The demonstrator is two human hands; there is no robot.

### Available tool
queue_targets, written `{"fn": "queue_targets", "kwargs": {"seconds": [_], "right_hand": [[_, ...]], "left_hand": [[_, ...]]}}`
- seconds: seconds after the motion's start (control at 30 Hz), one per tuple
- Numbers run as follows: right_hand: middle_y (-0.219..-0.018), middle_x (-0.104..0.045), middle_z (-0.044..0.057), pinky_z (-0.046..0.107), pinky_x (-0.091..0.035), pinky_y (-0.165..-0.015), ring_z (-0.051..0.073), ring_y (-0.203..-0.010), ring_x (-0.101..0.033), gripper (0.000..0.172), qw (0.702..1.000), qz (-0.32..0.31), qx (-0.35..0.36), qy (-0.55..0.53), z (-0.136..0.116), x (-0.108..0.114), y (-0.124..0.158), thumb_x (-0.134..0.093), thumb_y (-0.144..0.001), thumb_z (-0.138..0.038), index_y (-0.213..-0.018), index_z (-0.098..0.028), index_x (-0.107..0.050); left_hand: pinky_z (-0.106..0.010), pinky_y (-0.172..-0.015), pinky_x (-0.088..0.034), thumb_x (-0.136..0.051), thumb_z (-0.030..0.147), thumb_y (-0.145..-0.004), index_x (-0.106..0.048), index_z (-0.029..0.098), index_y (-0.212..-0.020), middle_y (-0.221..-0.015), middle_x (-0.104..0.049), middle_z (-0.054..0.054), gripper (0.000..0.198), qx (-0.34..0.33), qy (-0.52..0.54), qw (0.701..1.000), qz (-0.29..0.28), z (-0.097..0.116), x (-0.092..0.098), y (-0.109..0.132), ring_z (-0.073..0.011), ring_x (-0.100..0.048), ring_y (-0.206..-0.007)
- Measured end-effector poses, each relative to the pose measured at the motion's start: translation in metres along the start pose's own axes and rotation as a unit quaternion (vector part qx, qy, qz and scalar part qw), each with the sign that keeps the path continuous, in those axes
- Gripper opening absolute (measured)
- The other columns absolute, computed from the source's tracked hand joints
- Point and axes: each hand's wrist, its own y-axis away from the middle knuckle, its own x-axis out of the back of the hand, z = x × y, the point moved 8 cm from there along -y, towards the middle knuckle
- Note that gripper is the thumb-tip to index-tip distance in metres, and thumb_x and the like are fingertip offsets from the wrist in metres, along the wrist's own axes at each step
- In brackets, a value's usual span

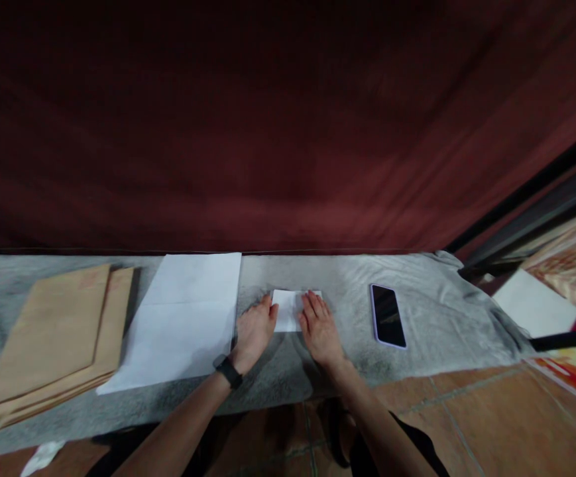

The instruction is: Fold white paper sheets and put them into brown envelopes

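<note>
Small white rectangular piece of paper (284, 311), crease near its middle, lying flat on the grey cloth-covered desk (352, 275), right part mostly covered.

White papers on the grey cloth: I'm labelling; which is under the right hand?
The small rectangular white paper, the right hand on it; the large creased white sheet lies farther left.

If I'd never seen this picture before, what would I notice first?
Probably the big dark red backdrop, filling the top. Below it, the right hand rests on a small white paper, with the left hand at its left edge. A phone lies right of them on grey cloth.
</note>
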Motion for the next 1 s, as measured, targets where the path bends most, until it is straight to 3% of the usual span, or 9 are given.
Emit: {"fn": "queue_targets", "kwargs": {"seconds": [0.2, 0.57, 0.83, 0.93, 1.0], "right_hand": [[-0.158, -0.034, 0.012, 0.044, -0.025, -0.117, 0.026, -0.146, -0.030, 0.054, 0.998, -0.032, -0.006, 0.056, -0.001, -0.015, 0.005, -0.036, -0.103, -0.037, -0.152, -0.015, -0.035], [-0.159, -0.030, 0.014, 0.047, -0.022, -0.118, 0.028, -0.147, -0.026, 0.054, 0.998, -0.010, -0.010, 0.063, -0.001, -0.014, 0.007, -0.034, -0.104, -0.038, -0.153, -0.015, -0.034], [-0.159, -0.031, 0.015, 0.051, -0.021, -0.117, 0.030, -0.147, -0.026, 0.054, 0.998, -0.005, -0.005, 0.066, -0.001, -0.012, 0.007, -0.035, -0.104, -0.039, -0.153, -0.016, -0.034], [-0.159, -0.030, 0.015, 0.051, -0.020, -0.118, 0.030, -0.147, -0.027, 0.054, 0.998, -0.002, 0.000, 0.067, -0.002, -0.012, 0.007, -0.035, -0.104, -0.039, -0.153, -0.017, -0.033], [-0.159, -0.030, 0.015, 0.051, -0.020, -0.118, 0.029, -0.147, -0.027, 0.054, 0.997, -0.008, -0.002, 0.072, -0.001, -0.013, 0.007, -0.035, -0.104, -0.037, -0.154, -0.017, -0.031]], "left_hand": [[-0.033, -0.072, -0.052, -0.032, 0.036, -0.101, -0.058, 0.017, -0.120, -0.091, -0.074, -0.013, 0.038, -0.004, -0.012, 1.000, 0.004, 0.002, 0.000, 0.001, -0.0256, -0.073, -0.083], [-0.037, -0.069, -0.052, -0.027, 0.031, -0.101, -0.058, 0.011, -0.125, -0.087, -0.074, -0.017, 0.044, -0.020, -0.025, 0.999, 0.005, 0.007, 0.002, 0.003, -0.0317, -0.073, -0.084], [-0.039, -0.075, -0.051, -0.025, 0.026, -0.102, -0.049, 0.005, -0.133, -0.086, -0.072, -0.016, 0.045, -0.030, -0.024, 0.999, 0.009, 0.007, 0.003, 0.006, -0.0300, -0.071, -0.084], [-0.043, -0.088, -0.049, -0.029, 0.016, -0.099, -0.054, 0.007, -0.126, -0.100, -0.071, -0.019, 0.039, -0.071, -0.022, 0.996, 0.052, 0.015, 0.009, 0.010, -0.0307, -0.067, -0.098], [-0.046, -0.101, -0.043, -0.032, 0.012, -0.097, -0.056, 0.008, -0.126, -0.120, -0.065, -0.020, 0.038, -0.148, -0.012, 0.985, 0.094, 0.030, 0.010, 0.019, -0.0309, -0.060, -0.117]]}}
